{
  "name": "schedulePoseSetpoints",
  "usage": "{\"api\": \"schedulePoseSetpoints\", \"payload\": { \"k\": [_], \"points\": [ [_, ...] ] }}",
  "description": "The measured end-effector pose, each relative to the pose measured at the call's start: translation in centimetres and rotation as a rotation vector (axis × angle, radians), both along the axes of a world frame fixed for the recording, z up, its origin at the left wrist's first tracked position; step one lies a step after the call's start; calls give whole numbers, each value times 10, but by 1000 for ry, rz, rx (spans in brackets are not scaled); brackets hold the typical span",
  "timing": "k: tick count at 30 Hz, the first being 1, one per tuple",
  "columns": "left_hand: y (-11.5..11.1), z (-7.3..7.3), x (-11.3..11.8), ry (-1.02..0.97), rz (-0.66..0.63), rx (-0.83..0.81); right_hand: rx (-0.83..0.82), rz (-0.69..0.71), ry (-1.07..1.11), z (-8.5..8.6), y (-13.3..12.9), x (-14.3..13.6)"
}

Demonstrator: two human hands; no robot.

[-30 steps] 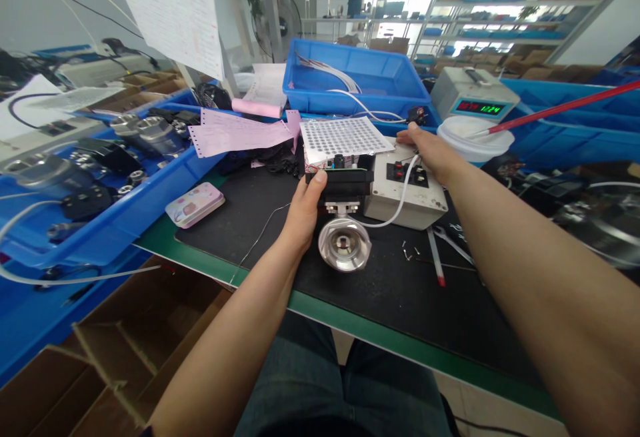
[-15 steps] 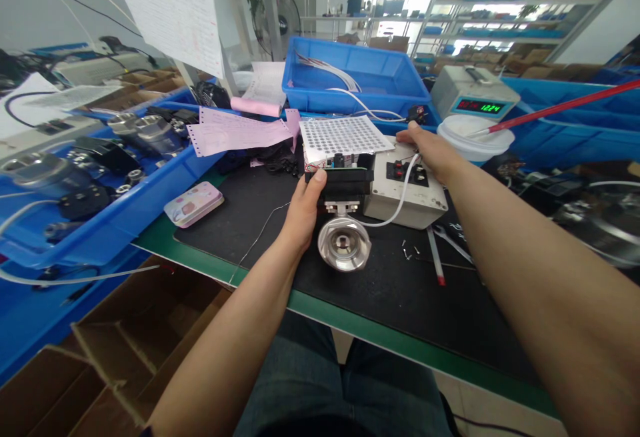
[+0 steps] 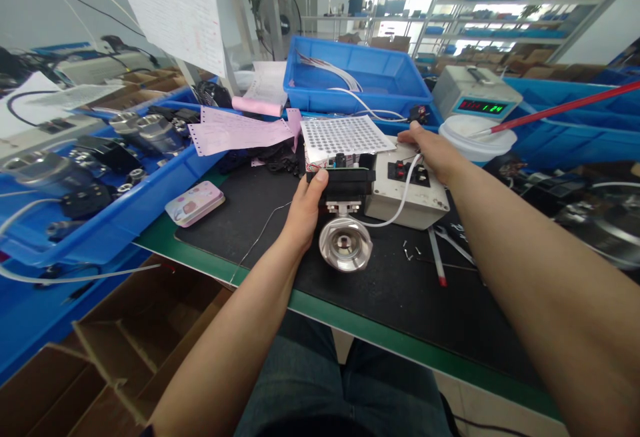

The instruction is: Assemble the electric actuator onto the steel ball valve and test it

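Observation:
My left hand (image 3: 309,203) is closed round the left side of an electric ball valve (image 3: 346,243), thumb on top of its black actuator housing. The steel valve body hangs at the front, its round bore facing me. Circuit parts show at the open top of the housing. A white cable (image 3: 407,190) runs from the valve to a beige switch box (image 3: 403,207) on its right. My right hand (image 3: 430,147) lies over the far right edge of that box, a finger and the thumb stretched out; the other fingers are hidden. Red switches sit on the box's top.
Behind stand a blue bin (image 3: 357,93), a sheet of round labels (image 3: 345,137) and a power supply (image 3: 475,97). A blue tray (image 3: 150,203) of valves and a pink tin (image 3: 195,203) lie left. Right are a wrench (image 3: 455,243), a pen (image 3: 437,260), screws and a white tub (image 3: 477,140).
The green reading on the power supply has gone from 12.24 to what looks like 1.24. Both hands, the valve and the box keep their places; the view has shifted very slightly.

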State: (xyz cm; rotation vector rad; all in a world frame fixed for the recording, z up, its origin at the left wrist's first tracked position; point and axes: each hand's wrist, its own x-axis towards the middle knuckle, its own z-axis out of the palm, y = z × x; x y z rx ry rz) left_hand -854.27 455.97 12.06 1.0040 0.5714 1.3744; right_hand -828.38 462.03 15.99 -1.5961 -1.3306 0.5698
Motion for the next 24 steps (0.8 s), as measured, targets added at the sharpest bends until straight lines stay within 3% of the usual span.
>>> {"api": "schedulePoseSetpoints", "payload": {
  "k": [24],
  "points": [
    [1,-1,-3,53,37,-3,-23,3,32,-5,7,6]
  ]
}}
